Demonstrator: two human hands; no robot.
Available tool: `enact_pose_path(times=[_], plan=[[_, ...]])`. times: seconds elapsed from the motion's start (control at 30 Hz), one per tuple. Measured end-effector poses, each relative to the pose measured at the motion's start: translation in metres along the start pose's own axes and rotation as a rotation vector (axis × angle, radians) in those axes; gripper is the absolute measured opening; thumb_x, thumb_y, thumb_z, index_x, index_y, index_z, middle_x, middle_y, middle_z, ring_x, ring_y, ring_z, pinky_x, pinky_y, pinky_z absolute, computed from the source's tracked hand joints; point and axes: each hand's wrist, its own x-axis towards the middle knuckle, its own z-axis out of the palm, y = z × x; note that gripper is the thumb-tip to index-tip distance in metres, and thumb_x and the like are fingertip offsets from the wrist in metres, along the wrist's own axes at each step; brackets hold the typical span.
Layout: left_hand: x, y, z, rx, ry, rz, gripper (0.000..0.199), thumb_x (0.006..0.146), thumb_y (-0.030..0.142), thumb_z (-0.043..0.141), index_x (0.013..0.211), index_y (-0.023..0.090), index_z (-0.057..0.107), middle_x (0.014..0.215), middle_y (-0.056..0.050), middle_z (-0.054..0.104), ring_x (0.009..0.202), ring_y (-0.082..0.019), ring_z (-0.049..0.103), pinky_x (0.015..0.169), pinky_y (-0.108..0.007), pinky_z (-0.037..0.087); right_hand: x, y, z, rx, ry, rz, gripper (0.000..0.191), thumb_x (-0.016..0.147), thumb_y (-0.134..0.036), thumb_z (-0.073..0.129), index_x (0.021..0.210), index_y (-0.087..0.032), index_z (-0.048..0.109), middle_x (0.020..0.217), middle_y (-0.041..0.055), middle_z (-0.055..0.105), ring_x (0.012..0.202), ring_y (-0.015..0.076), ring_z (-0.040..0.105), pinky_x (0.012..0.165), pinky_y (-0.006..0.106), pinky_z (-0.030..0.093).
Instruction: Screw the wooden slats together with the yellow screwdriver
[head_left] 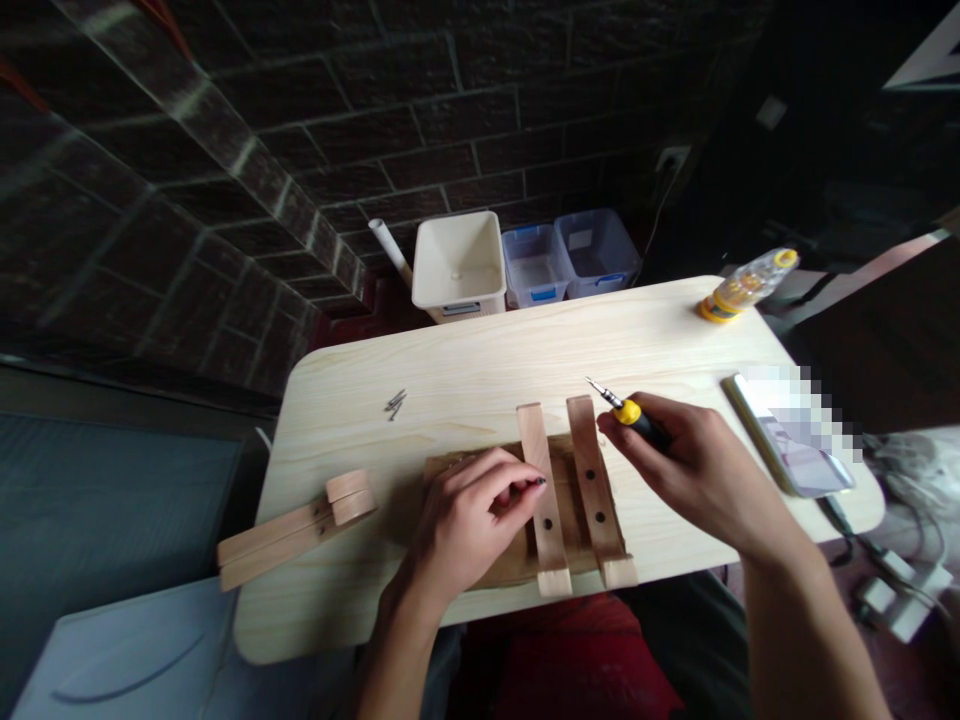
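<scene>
I am lining up over two wooden strips, which are lying side by side on a flat brown cardboard piece (576,535) at the near side of the counter (480,370). Their far ends are reaching past the cardboard, and each near end is carrying a small block. The left strip (553,555) is showing one dark hole, the right strip (586,440) two. I am resting the left hand (472,510) over the left strip, its fingers closing in a pinch on a small dark piece (541,481); I can't tell from here what it is. In the right hand (694,450) I am gripping a yellow-and-black screwdriver (634,413), fingers wrapped round the handle, its metal tip pointing up and left, beyond the right strip.

To the left, several loose screws (396,403) are lying in a small cluster, and a pair of wooden pieces (281,540) with end blocks is jutting over the counter's edge. On the right, a clear bottle with a yellow cap (750,285) is standing near the far corner, and a smartphone (791,440) is lying nearer me. Behind the counter, a white bin (459,240) is sitting beside two clear tubs (525,285), before a dark brick wall (465,110).
</scene>
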Motion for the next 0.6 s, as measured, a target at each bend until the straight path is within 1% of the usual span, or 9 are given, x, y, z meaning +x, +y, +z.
enact_pose_path(times=[0.23,0.33,0.4,0.47,0.53,0.57,0.6], plan=[[-0.001,-0.003,0.002,-0.023,0.029,0.021,0.008,0.099,0.021,0.068,0.1,0.022,0.076,0.092,-0.003,0.076,0.071,-0.011,0.065,0.064,-0.021,0.051,0.002,-0.001,0.001,-0.005,-0.007,-0.001,0.03,0.1,-0.032,0.065,0.075,-0.021,0.052,0.064,-0.0058,0.043,0.059,0.0106,0.038,0.052,0.025,0.028],[-0.001,-0.002,0.002,-0.021,0.033,0.017,0.008,0.099,0.02,0.068,0.099,0.022,0.076,0.092,-0.002,0.076,0.07,-0.011,0.065,0.065,-0.022,0.051,0.001,-0.005,0.001,0.041,-0.032,0.016,0.033,0.1,-0.038,0.067,0.076,-0.022,0.052,0.065,-0.0057,0.042,0.059,0.011,0.037,0.051,0.025,0.028],[-0.002,-0.002,0.002,-0.018,0.036,0.016,0.008,0.099,0.021,0.068,0.099,0.022,0.076,0.091,-0.003,0.076,0.071,-0.011,0.066,0.065,-0.023,0.052,-0.002,-0.008,0.001,0.087,-0.06,0.032,0.033,0.102,-0.044,0.065,0.079,-0.022,0.055,0.066,-0.0047,0.045,0.06,0.0123,0.04,0.051,0.025,0.032],[-0.003,-0.003,0.002,-0.018,0.042,0.029,0.008,0.099,0.021,0.069,0.1,0.022,0.077,0.091,-0.003,0.076,0.073,-0.012,0.068,0.066,-0.023,0.052,-0.007,-0.013,0.001,0.147,-0.063,0.032,0.032,0.107,-0.048,0.054,0.09,-0.023,0.062,0.071,-0.0017,0.054,0.064,0.015,0.05,0.056,0.025,0.04],[-0.004,-0.003,0.002,-0.022,0.051,0.048,0.008,0.098,0.021,0.07,0.1,0.023,0.077,0.091,-0.003,0.077,0.076,-0.013,0.07,0.068,-0.024,0.053,-0.012,-0.018,0.001,0.203,-0.056,0.005,0.035,0.112,-0.046,0.041,0.108,-0.023,0.067,0.082,0.0021,0.065,0.075,0.018,0.061,0.068,0.026,0.05],[-0.004,-0.004,0.002,-0.024,0.055,0.055,0.007,0.098,0.02,0.071,0.1,0.023,0.077,0.092,-0.003,0.077,0.078,-0.014,0.07,0.069,-0.025,0.054,-0.014,-0.02,0.001,0.216,-0.059,-0.011,0.034,0.113,-0.044,0.039,0.118,-0.024,0.066,0.087,0.0029,0.068,0.079,0.0186,0.064,0.074,0.027,0.052],[-0.005,-0.004,0.002,-0.024,0.057,0.057,0.008,0.098,0.02,0.071,0.1,0.023,0.077,0.092,-0.002,0.077,0.08,-0.014,0.071,0.071,-0.025,0.054,-0.016,-0.023,0.001,0.208,-0.072,-0.021,0.033,0.113,-0.043,0.04,0.127,-0.026,0.064,0.089,0.0025,0.069,0.079,0.0183,0.065,0.075,0.027,0.053]])
